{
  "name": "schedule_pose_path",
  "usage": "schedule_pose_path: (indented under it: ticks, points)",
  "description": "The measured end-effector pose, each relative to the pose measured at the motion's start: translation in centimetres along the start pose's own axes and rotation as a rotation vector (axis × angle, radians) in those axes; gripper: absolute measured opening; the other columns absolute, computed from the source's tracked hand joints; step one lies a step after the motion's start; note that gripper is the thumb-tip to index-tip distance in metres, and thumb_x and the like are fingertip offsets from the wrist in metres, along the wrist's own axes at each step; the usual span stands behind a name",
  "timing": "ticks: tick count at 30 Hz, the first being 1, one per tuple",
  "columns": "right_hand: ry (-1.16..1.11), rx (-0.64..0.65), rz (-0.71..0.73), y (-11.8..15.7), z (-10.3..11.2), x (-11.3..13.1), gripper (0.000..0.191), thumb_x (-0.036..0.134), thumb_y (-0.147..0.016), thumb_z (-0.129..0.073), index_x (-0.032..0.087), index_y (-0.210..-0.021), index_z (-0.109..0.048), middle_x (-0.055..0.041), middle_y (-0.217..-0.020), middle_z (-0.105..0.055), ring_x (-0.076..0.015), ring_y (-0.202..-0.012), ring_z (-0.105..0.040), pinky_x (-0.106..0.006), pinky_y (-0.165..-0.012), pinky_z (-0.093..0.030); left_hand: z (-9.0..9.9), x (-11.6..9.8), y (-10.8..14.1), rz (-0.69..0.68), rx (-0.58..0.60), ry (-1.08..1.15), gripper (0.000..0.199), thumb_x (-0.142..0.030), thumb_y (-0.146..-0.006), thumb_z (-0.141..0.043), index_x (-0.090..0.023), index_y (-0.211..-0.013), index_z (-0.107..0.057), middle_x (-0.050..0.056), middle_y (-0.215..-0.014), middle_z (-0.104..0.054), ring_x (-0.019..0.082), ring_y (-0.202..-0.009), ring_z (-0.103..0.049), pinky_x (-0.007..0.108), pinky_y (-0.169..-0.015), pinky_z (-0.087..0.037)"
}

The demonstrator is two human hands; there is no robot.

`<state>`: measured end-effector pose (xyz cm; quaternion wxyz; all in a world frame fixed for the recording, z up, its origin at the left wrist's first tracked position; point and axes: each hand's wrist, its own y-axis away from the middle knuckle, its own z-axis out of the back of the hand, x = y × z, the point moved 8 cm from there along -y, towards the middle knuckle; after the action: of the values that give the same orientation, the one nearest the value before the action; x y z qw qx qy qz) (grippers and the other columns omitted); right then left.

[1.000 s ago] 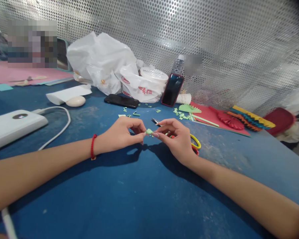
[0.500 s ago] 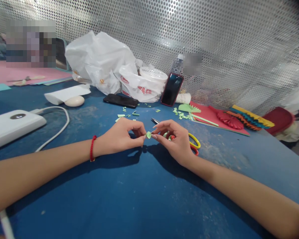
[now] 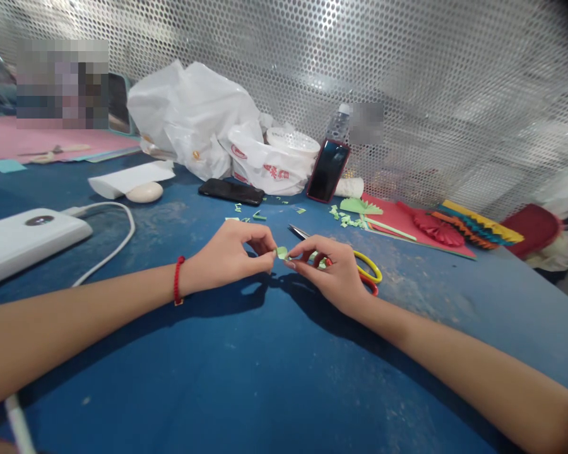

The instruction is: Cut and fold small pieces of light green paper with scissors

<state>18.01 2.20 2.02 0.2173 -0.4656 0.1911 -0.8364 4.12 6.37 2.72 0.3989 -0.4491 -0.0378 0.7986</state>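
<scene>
A small piece of light green paper [image 3: 282, 253] is pinched between my two hands, a little above the blue table [image 3: 246, 359]. My left hand [image 3: 239, 255] grips its left edge between thumb and fingertips. On the other side, the thumb and index finger of my right hand [image 3: 329, 268] close on its right edge. Scissors [image 3: 370, 268] with yellow and red handles lie on the table behind and under my right hand, which hides their middle. Some more green paper [image 3: 318, 258] shows behind the right fingers; its shape is partly covered.
Green paper scraps [image 3: 343, 217] lie beyond my hands, near a black phone [image 3: 231, 191] and a propped-up phone [image 3: 329, 170]. White plastic bags [image 3: 199, 120] stand at the back. At left is a white power bank [image 3: 33, 243] with a cable. Folded paper fans [image 3: 473, 227] lie on the right.
My right thumb and index finger have shifted slightly down and left along the green paper. The paper shows at a slightly different angle. Both hands keep their pinch.
</scene>
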Motion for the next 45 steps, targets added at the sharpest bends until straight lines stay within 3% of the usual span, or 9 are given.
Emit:
schedule_pose_path:
  ticks: [3, 9, 26, 36, 45]
  points:
    - [-0.002, 0.001, -0.009, -0.03, -0.02, 0.05, 0.013, 0.025, -0.074, -0.08, 0.019, -0.082, -0.072, -0.0017, -0.081, -0.074, -0.0121, -0.065, -0.064, -0.021, -0.055, -0.048, 0.08, -0.01, 0.04, 0.0, -0.013, -0.006, 0.008, -0.014, -0.074, -0.063, -0.014, -0.067, -0.067, -0.002, -0.059, -0.069, 0.009, -0.054, -0.062, 0.016, -0.055, -0.046]
    - [-0.005, -0.042, 0.017, 0.01, 0.22, 0.01, 0.004, 0.018, -0.081, -0.073, 0.021, -0.085, -0.072, 0.0002, -0.081, -0.075, -0.0109, -0.065, -0.064, -0.02, -0.055, -0.047, -0.48, 0.0, 0.05, -0.003, 0.057, 0.024, 0.01, -0.017, -0.077, -0.061, -0.014, -0.07, -0.068, -0.002, -0.06, -0.071, 0.01, -0.056, -0.064, 0.017, -0.058, -0.048]
    - [-0.034, -0.027, -0.037, 0.01, 0.17, -0.45, 0.016, 0.023, -0.078, -0.077, 0.022, -0.092, -0.07, -0.0007, -0.084, -0.075, -0.0133, -0.068, -0.067, -0.022, -0.055, -0.047, -0.54, 0.2, 0.12, -0.005, 0.061, -0.043, 0.013, -0.023, -0.078, -0.062, -0.014, -0.07, -0.068, 0.0, -0.062, -0.071, 0.011, -0.057, -0.063, 0.019, -0.06, -0.048]
    - [-0.04, -0.045, -0.041, -0.01, 0.36, -0.56, 0.013, 0.02, -0.081, -0.073, 0.022, -0.094, -0.069, -0.002, -0.086, -0.077, -0.0166, -0.076, -0.072, -0.025, -0.06, -0.049, -0.47, 0.24, 0.18, -0.014, 0.068, -0.072, 0.012, -0.023, -0.078, -0.063, -0.015, -0.071, -0.067, -0.001, -0.062, -0.07, 0.011, -0.058, -0.064, 0.019, -0.061, -0.048]
    - [-0.038, -0.042, -0.071, -0.05, 0.2, -0.66, 0.017, 0.02, -0.079, -0.075, 0.022, -0.094, -0.066, -0.0014, -0.082, -0.077, -0.0166, -0.072, -0.072, -0.024, -0.057, -0.047, -0.84, 0.42, 0.03, 0.055, 0.102, -0.021, 0.011, -0.021, -0.077, -0.06, -0.016, -0.069, -0.066, -0.001, -0.06, -0.071, 0.012, -0.056, -0.064, 0.019, -0.058, -0.048]
